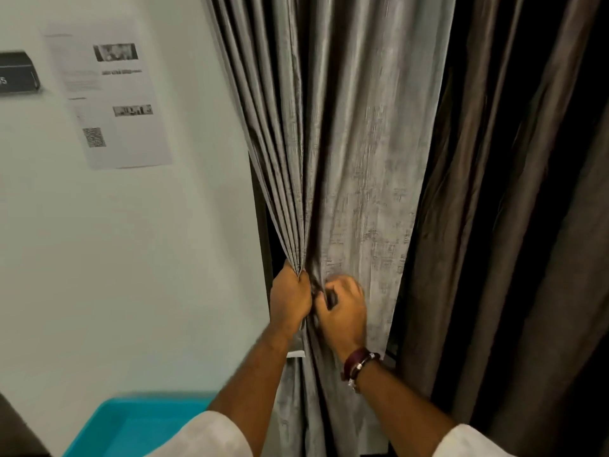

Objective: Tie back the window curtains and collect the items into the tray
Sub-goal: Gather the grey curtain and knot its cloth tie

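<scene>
A grey textured curtain point(356, 143) hangs beside the white wall, its left folds gathered into a bunch. My left hand point(290, 296) grips that bunch of pleats from the left. My right hand point(344, 308), with a dark red bracelet at the wrist, is curled round a dark strap or fold at the curtain's middle, touching the left hand. What exactly it pinches is partly hidden by the fingers. A turquoise tray point(131, 420) sits at the lower left, its inside partly covered by my left sleeve.
A darker brown curtain point(514, 225) hangs to the right. A printed paper sheet point(112, 94) and a dark sign point(18, 72) are fixed on the white wall at upper left. A small white tag point(295, 353) shows beside the curtain below my left hand.
</scene>
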